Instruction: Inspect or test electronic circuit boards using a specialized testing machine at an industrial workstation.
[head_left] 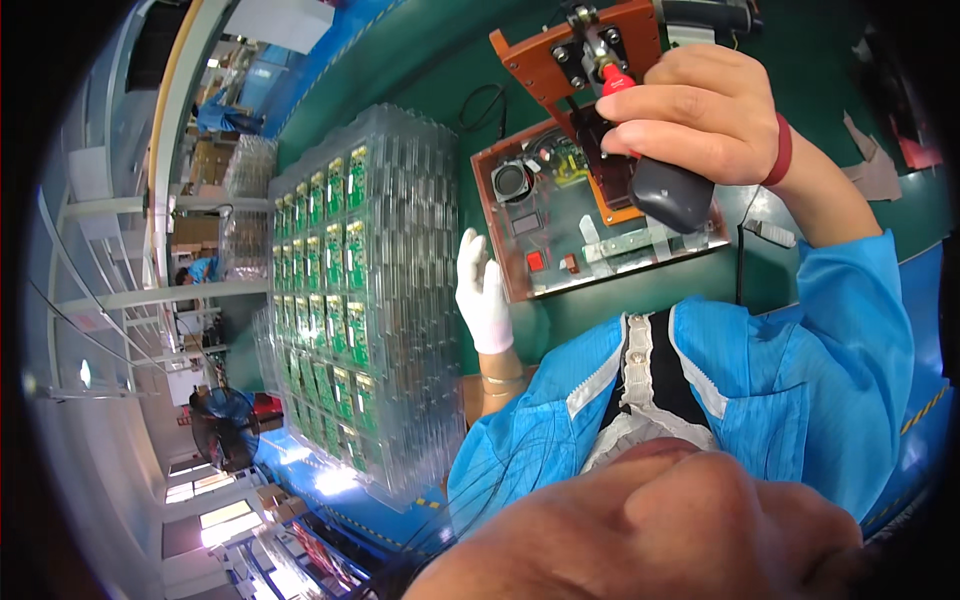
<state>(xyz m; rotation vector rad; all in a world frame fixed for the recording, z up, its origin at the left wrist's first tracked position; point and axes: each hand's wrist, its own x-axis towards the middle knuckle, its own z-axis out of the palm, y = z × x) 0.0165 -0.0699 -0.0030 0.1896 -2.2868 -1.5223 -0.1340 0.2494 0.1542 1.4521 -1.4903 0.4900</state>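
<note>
My right hand (700, 120), bare with a red band at the wrist, is closed round the red handle (617, 80) of a metal toggle clamp (598, 45) on an orange test fixture (540, 60). A dark grey rounded piece (672, 195) sticks out below my fingers; whether it belongs to the handle I cannot tell. My left hand (484, 295), in a white glove, is open with its fingers stretched out. It lies beside the left edge of the fixture's box (508, 270), between that and a stack of trays. What lies under the clamp is mostly hidden.
Tall stacked clear plastic trays (410, 250) holding green circuit boards (335, 250) stand at the left. Inside the box are a round speaker (511, 181) and a red button (535, 261). A black cable (500, 115) lies behind it on the green table (360, 75).
</note>
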